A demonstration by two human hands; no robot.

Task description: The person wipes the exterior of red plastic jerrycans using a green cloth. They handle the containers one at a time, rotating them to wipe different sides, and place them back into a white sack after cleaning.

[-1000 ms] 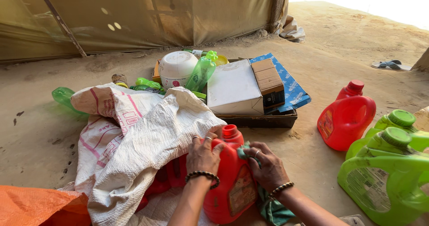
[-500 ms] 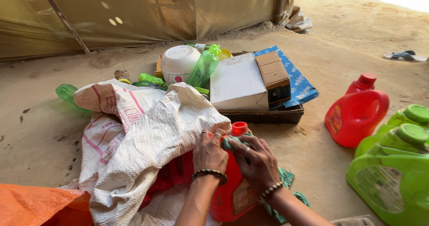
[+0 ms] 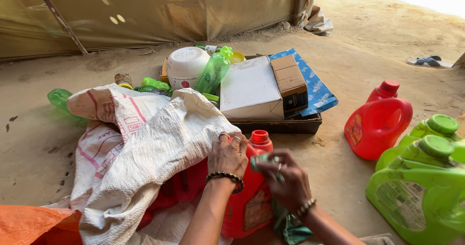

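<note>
Lowered since before, right hand [image 3: 286, 182] pinches a green cloth [image 3: 265, 160] against the red jug [image 3: 252, 187]; left hand [image 3: 228, 154] grips its shoulder.

A red jug [image 3: 252, 196] with an orange-brown label stands under both hands, beside a white woven sack [image 3: 140, 148] printed in pink. Behind, a tray [image 3: 290, 125] holds a white box [image 3: 249, 87], a small brown carton [image 3: 289, 78] and a white tub [image 3: 186, 66]. Right: another red jug [image 3: 378, 124] and two green jugs [image 3: 421, 187] with pale labels.
</note>
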